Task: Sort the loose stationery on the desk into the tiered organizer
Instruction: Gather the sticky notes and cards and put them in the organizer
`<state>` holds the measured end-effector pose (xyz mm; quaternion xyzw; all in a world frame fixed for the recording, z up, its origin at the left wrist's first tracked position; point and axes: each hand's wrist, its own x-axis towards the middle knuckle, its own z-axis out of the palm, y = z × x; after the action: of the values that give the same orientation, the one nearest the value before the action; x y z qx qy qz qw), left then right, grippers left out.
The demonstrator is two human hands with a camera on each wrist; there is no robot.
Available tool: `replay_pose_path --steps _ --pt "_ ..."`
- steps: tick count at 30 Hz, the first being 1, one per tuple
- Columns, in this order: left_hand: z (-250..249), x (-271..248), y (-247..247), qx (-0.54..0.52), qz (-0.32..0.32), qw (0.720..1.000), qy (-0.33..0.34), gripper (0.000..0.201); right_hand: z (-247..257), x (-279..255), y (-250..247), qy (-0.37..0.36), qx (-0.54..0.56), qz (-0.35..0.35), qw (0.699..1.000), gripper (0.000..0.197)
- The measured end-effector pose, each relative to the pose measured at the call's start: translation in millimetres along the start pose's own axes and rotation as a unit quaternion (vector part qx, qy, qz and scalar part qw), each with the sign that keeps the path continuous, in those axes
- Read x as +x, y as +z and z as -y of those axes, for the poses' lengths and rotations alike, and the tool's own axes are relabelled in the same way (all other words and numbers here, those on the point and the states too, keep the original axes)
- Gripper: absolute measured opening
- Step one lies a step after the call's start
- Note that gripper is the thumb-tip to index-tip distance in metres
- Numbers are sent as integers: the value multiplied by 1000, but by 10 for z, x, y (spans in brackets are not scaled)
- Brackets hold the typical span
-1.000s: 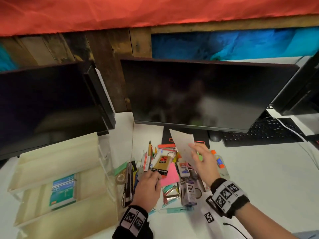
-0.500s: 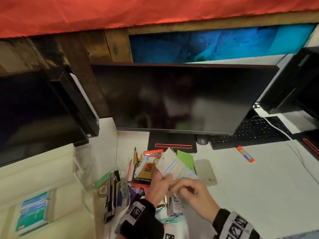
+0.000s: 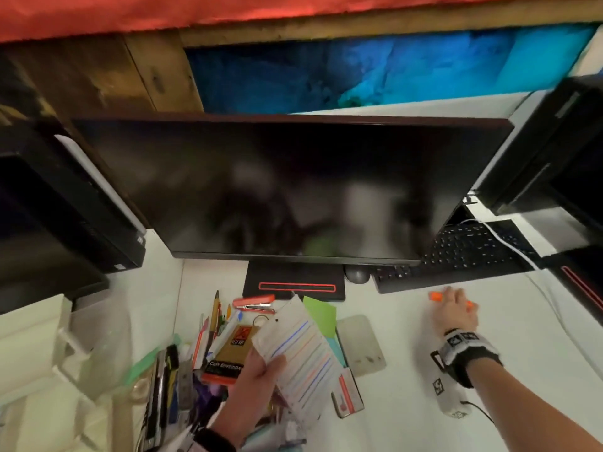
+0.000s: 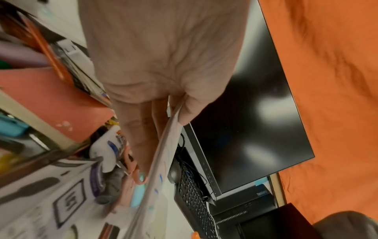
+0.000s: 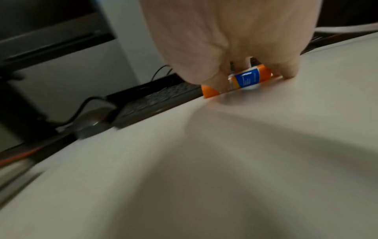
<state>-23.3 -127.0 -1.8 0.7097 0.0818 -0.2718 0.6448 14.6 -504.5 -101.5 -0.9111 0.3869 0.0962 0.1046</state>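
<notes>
My left hand (image 3: 257, 380) grips a stack of white index cards (image 3: 300, 357) with coloured lines, raised over the stationery pile. In the left wrist view the thumb and fingers of that hand (image 4: 175, 116) pinch the card stack (image 4: 155, 169) edge-on. My right hand (image 3: 455, 308) is stretched out to the right near the keyboard, its fingers curled round a glue stick (image 3: 435, 296) with orange ends that lies on the desk. The right wrist view shows this hand (image 5: 245, 76) over the blue-labelled glue stick (image 5: 248, 80). The cream tiered organizer (image 3: 32, 347) stands at the far left.
The pile holds a red stapler (image 3: 254, 303), a coin envelopes box (image 3: 231, 350), green sticky notes (image 3: 321, 313), several pens (image 3: 163, 380) and a small red-and-white box (image 3: 347, 394). A monitor (image 3: 287, 187), keyboard (image 3: 456, 256) and mouse (image 3: 357, 275) line the back.
My right hand let go of the cards and reached right to the glue stick by the keyboard. The left hand now holds the card stack alone.
</notes>
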Motion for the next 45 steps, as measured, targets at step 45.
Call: replay_pose_path --steps 45 --pt "517 -1056 -1239 12 -321 945 52 16 1347 -2129 161 -404 12 156 901 44"
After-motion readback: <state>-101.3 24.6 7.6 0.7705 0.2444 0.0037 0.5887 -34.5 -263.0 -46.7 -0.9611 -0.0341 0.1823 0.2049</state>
